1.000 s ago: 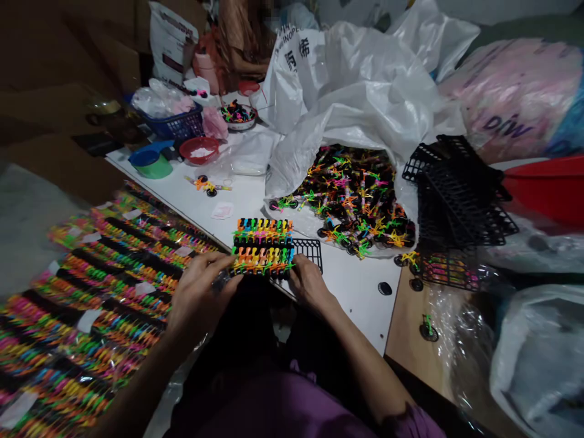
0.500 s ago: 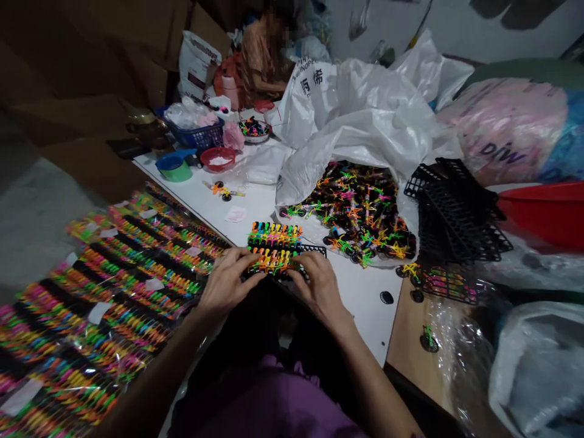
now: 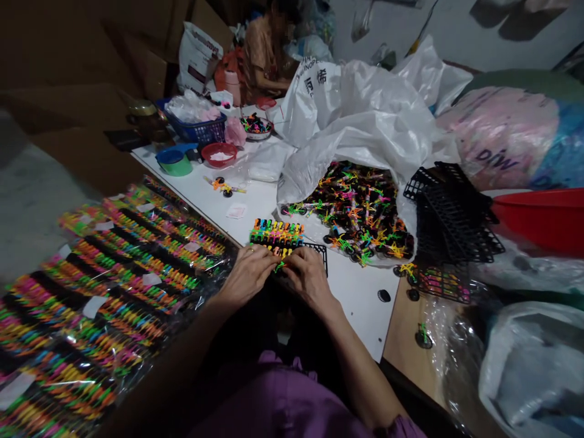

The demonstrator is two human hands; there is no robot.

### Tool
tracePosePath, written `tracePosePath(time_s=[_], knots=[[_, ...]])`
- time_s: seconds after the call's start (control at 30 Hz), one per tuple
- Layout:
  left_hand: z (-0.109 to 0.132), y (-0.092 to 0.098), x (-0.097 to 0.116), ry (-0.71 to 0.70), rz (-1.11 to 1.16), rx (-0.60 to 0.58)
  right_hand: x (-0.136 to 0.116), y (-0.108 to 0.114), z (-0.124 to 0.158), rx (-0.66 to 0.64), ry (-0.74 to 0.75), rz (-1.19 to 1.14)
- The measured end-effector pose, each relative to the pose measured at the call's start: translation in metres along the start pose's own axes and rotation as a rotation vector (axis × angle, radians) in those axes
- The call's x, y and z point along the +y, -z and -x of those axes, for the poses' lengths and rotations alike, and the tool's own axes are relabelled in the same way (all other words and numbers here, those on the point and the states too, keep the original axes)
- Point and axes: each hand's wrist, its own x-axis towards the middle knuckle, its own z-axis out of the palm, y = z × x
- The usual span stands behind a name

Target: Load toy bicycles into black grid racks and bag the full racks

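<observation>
A black plastic grid tray (image 3: 318, 252) lies at the near edge of the white table (image 3: 356, 292), with rows of small neon toy bicycles (image 3: 277, 232) standing in it. My left hand (image 3: 249, 277) and my right hand (image 3: 305, 277) rest side by side on the tray's near rows. Their fingertips are pinched together over a small green toy bicycle (image 3: 280, 265) between them. Both hands cover the tray's front part.
A white plastic bag (image 3: 365, 121) spills loose toy bicycles (image 3: 360, 213) behind the tray. Empty black grid trays (image 3: 451, 213) are stacked to the right. Wrapped filled trays (image 3: 114, 274) lie on the left. Bowls, a blue basket (image 3: 201, 129) and a seated person (image 3: 262, 52) are far back.
Both hands have drawn together over the tray's near rows, from its two sides to the middle, and now pinch a small green piece.
</observation>
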Motion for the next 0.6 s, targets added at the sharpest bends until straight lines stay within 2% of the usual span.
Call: tracePosePath(time_s=[0.13, 0.23, 0.3, 0.37, 0.43, 0.5, 0.53, 0.6], knots=[[-0.002, 0.001, 0.003, 0.005, -0.009, 0.004, -0.001, 0.0, -0.003, -0.006, 0.007, -0.027], [0.005, 0.007, 0.004, 0.06, 0.029, 0.168, 0.001, 0.007, 0.001, 0.053, 0.002, -0.171], [0.017, 0.011, 0.002, 0.168, 0.137, 0.318, 0.007, 0.012, 0.008, 0.165, -0.046, -0.276], [0.033, 0.009, 0.0, 0.384, 0.394, 0.387, 0.018, 0.014, 0.02, 0.272, -0.15, -0.341], [0.049, -0.002, 0.0, 0.694, 0.79, 0.349, 0.029, 0.009, 0.033, 0.311, -0.293, -0.391], [0.058, -0.02, 0.006, 0.932, 1.117, 0.244, 0.037, -0.002, 0.046, 0.287, -0.427, -0.444], [0.06, -0.03, 0.01, 0.991, 1.218, 0.2, 0.039, -0.008, 0.05, 0.263, -0.472, -0.464], [0.057, -0.048, 0.019, 1.013, 1.337, 0.155, 0.04, -0.021, 0.056, 0.206, -0.5, -0.471]])
